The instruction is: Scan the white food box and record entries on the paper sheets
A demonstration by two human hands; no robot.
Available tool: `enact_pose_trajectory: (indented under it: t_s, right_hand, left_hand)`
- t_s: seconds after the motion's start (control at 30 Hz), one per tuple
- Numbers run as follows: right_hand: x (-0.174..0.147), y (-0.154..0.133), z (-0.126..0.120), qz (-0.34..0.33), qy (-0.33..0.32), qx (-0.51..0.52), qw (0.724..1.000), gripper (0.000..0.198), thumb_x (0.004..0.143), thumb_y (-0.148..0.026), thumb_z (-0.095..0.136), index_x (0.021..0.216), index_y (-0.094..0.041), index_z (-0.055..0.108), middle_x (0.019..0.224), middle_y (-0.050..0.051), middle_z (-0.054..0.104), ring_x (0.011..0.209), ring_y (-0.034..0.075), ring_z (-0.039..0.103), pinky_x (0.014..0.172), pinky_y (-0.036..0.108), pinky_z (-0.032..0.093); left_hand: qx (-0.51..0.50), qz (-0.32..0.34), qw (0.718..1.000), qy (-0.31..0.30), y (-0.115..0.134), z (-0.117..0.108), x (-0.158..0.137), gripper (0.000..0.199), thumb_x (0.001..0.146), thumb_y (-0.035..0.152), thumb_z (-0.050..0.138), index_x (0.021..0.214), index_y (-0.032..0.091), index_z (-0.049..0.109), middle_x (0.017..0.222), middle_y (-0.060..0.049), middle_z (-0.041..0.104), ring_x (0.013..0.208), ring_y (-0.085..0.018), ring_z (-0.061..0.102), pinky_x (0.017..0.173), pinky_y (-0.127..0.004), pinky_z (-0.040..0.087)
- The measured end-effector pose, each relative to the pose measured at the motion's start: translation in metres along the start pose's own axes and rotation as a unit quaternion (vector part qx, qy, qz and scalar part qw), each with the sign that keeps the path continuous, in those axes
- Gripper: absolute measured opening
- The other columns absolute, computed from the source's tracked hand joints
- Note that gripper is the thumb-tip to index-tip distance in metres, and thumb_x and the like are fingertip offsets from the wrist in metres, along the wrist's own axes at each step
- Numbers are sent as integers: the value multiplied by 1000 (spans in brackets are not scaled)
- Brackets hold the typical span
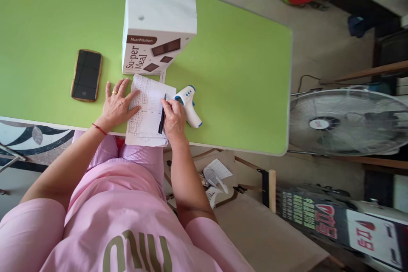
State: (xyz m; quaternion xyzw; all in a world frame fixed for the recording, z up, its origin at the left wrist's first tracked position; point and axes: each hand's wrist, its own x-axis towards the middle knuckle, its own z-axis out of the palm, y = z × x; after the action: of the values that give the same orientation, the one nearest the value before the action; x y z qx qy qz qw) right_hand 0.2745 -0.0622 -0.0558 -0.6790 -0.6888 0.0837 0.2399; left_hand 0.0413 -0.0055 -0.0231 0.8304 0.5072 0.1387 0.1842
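An open notebook (149, 114) lies at the near edge of the green table, its left page covered in handwriting. My left hand (117, 104) rests with spread fingers on the table and the notebook's left side. In my right hand (174, 119) is a black pen (162, 120), its tip over the right-hand page. Just right of that hand lies a white and blue infrared thermometer (190, 108), partly behind my fingers. A white box (161, 15) printed "Super Meal" stands right behind the notebook. To the left of my left hand lies a phone (86, 75) with a dark screen.
The green table (242, 76) reaches from the left past the box to a rounded right corner. Beyond it stands a large fan (347, 123). A beige folding chair (255, 229) with papers on it is below the table's near edge.
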Motion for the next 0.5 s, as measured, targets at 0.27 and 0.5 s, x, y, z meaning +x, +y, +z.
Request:
enact_pose_trajectory:
  t_s: [0.27,0.5]
  right_hand:
    - [-1,-1,-5,-31,-15,13,999,48,100,-19,35,134,-25,68,114,13,62,111,27,63,106,51,53]
    - [-2,21,-19,45,133,-36,989,36,94,-30,51,126,-24,68,121,15,59,119,30,59,105,54,51]
  left_hand:
    - [8,-3,1000,-1,0,-1,0,51,96,54,61,141,31,58,169,-11,33,158,-38,27,129,-70,7]
    - [-79,-47,994,65,-13,2,9,60,92,60,65,135,20,51,155,-19,46,148,-38,42,127,-65,27]
